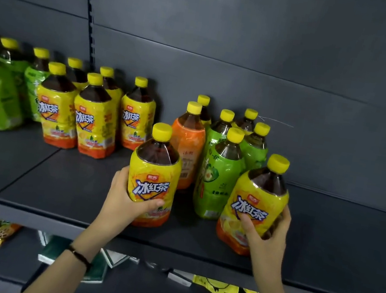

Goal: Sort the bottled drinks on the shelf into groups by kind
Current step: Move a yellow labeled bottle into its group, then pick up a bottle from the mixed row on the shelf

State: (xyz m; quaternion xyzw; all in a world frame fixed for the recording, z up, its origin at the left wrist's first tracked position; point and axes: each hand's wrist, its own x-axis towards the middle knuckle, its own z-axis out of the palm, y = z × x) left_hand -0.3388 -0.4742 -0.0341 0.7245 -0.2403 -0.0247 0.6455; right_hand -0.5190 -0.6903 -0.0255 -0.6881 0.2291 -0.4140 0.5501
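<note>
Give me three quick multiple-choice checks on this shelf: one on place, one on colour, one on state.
1. Where is the orange-label bottle?
A. in the right-hand mixed cluster
B. among the far-left green bottles
C. on the lower shelf

2. What colour are the bottle caps?
A. red
B. yellow
C. white

3. What are the hands doing?
A. both empty
B. only one holding
C. each gripping a yellow-label bottle

Key: 1 A, it stands beside green-label bottles. 2 B, every visible cap is yellow. 3 C, the left hand and right hand each wrap one.
</note>
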